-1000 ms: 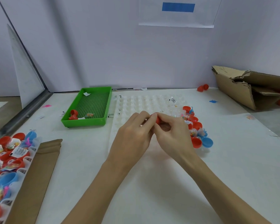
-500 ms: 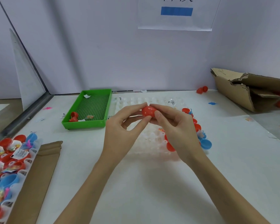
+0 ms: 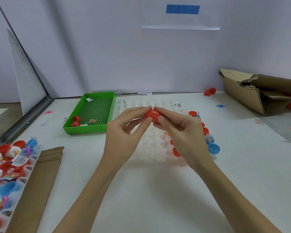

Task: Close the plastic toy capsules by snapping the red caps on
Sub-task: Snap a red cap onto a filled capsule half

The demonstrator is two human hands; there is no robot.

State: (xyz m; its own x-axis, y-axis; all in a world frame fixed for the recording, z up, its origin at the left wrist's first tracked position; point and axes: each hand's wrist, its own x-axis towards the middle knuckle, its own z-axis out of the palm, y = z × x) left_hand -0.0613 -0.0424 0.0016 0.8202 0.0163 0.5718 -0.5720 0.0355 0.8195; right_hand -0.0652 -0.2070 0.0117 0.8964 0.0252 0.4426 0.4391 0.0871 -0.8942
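Note:
A red capsule (image 3: 152,115) is held in the air above the clear dimpled tray (image 3: 151,148). My left hand (image 3: 124,133) pinches its left side between thumb and fingers, and my right hand (image 3: 183,132) pinches its right side the same way. Whether its two halves are fully joined is hidden by my fingertips. Along the tray's right edge sit several open red and blue capsule halves (image 3: 213,147), partly hidden behind my right hand.
A green tray (image 3: 111,105) at the back left holds two red caps (image 3: 75,121). At the left edge stands a rack of filled red and blue capsules (image 3: 5,165) beside a cardboard strip (image 3: 40,182). A torn cardboard box (image 3: 259,91) lies at the right, two red halves (image 3: 209,91) near the wall.
Both hands have lifted from the clear tray, bringing the red capsule up into the air between the fingertips. The view has tilted slightly downward.

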